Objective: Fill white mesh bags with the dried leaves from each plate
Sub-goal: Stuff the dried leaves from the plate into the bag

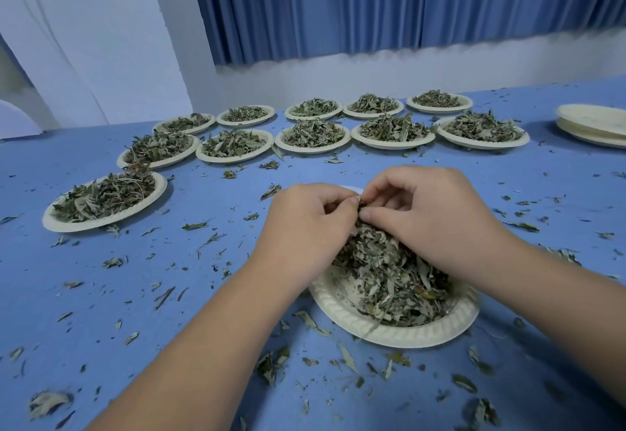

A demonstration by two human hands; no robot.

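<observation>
Left hand (306, 227) and right hand (426, 217) together, fingers curled, pinching

A blue table (210, 295) holds leaf-filled paper plates (313, 136), stacked empty plates (592, 124) and scattered leaf fragments (271, 363).

Desk (84, 295) covered in blue cloth, surface littered with loose crumbs and fragments (271, 364) (densest along near edge). Stack of empty white plates (594, 124) at far right, well apart from everything else. Behind desk, pale wall strip (372, 75) under pleated blue curtain (406, 3) spanning most of background. At far left, white drape (84, 31) hanging in folds, just beside curtain's left edge.
</observation>
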